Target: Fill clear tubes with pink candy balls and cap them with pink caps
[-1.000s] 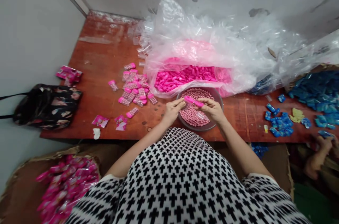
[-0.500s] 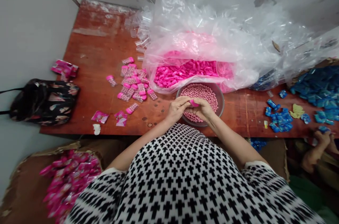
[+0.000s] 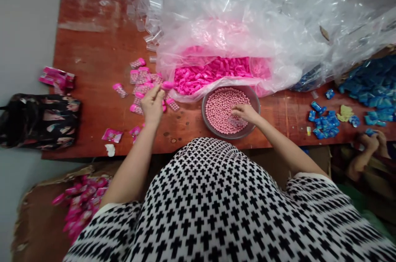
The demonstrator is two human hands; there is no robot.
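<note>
My left hand (image 3: pixel 153 105) is over the left pile of small clear containers (image 3: pixel 144 75) with pink caps and pink beads inside. Its fingers are pinched together, with a bright pink cap (image 3: pixel 167 85) at their tips; whether anything hangs from the cap is hard to see. My right hand (image 3: pixel 246 113) reaches into a grey bowl (image 3: pixel 256 103) full of round pink beads (image 3: pixel 221 107). Between its closed fingers is a small clear plastic container (image 3: pixel 237 121), low among the beads.
Behind the bowl lies an open plastic bag (image 3: pixel 216 37) of loose pink caps (image 3: pixel 213 73). Clear empty tubes (image 3: pixel 151 39) are at its left. Blue packets (image 3: pixel 328 126) lie to the right, near another person's hands (image 3: pixel 371 142). A black floral bag (image 3: pixel 52 121) sits at the left.
My hands have parted from above the bowl, where they held a pink-capped piece together. The left went left to the container pile; the right went down into the beads. The view shifted slightly.
</note>
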